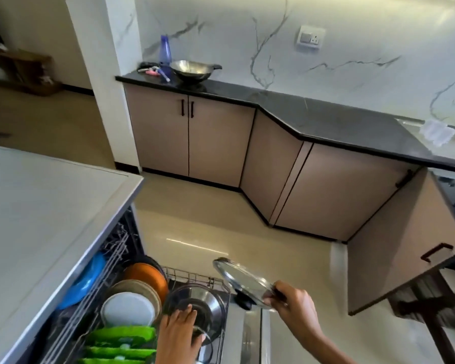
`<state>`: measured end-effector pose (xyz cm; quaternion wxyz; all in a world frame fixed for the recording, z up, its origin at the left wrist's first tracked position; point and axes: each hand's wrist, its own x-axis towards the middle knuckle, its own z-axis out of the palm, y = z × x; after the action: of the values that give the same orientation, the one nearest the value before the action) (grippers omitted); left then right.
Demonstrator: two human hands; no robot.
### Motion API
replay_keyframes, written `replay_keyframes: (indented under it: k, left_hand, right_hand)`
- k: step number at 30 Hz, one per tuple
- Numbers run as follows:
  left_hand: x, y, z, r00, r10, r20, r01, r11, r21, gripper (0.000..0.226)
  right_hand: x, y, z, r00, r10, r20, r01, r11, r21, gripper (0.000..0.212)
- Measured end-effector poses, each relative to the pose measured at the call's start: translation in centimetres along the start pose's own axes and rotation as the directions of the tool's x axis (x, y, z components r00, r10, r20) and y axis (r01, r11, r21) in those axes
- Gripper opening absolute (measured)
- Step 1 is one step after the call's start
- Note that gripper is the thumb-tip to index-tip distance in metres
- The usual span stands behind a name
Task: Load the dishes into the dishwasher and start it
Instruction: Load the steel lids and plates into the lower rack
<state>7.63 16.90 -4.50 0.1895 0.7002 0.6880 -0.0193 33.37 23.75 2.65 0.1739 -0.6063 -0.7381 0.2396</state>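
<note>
Home kitchen, black countertop (313,111), beige cabinets (189,137), loaded dishwasher rack (195,278)

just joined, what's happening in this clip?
A person is loading a dishwasher. The right hand holds a glass lid by its rim, above the pulled-out lower rack. The left hand rests on another glass lid already standing in that rack, next to the white plate, orange plate and green items. A steel wok sits on the far counter.
</note>
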Motion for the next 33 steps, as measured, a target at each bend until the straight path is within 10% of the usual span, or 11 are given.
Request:
replay_keyframes:
  k: [17,25,33]
  left_hand:
    - [22.2,0.2,18.9,0.995,0.017,0.1,-0.035,0.984,0.175,0.074]
    - [24.1,0.4,19.8,0.966,-0.104,0.235,0.056,0.978,0.203,0.064]
    - [20.4,-1.9,23.9,0.993,-0.097,0.071,0.081,0.977,0.196,0.09]
  right_hand:
    - [23.6,11.4,20.3,0.973,-0.096,0.208,0.052,0.977,0.205,0.029]
    - [26.6,12.9,23.1,0.936,-0.145,0.321,0.062,0.965,0.254,0.029]
    - [28.3,13.1,24.3,0.834,-0.196,0.515,0.122,0.977,0.174,0.03]
